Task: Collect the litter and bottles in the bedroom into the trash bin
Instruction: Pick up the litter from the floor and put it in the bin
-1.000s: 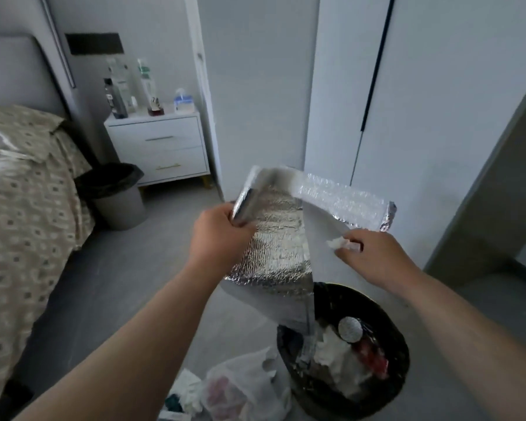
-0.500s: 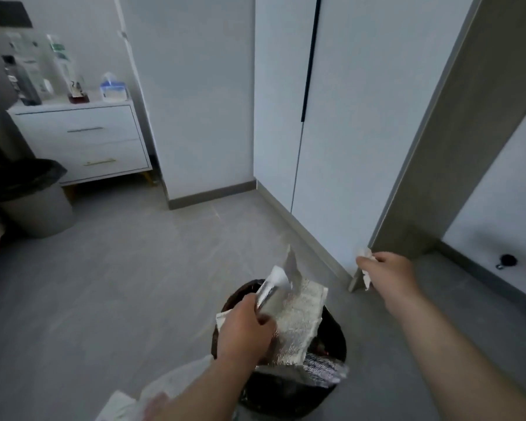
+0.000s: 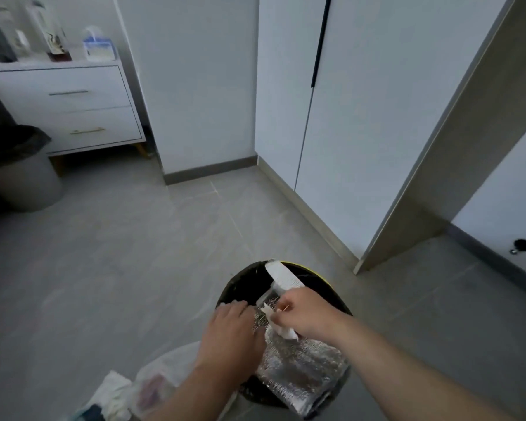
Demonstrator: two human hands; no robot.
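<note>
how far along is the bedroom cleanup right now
Partly done. The silver foil bag lies across the black-lined trash bin, not fully inside. In hand: the left hand presses on it, and the right hand holds a crumpled tissue above it. Left: the plastic bag of litter on the floor and the bottles on the nightstand.

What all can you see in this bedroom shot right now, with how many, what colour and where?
trash bin: 1, black liner, bottom centre
foil bag: 1, silver, pressed into the bin
tissue: 1, white, in right hand
plastic bag: 1, whitish, floor left of bin
second bin: 1, grey, far left
nightstand: 1, white, upper left
bottles: several, blurred, on nightstand
left hand: on the foil bag
right hand: over the bin
</note>
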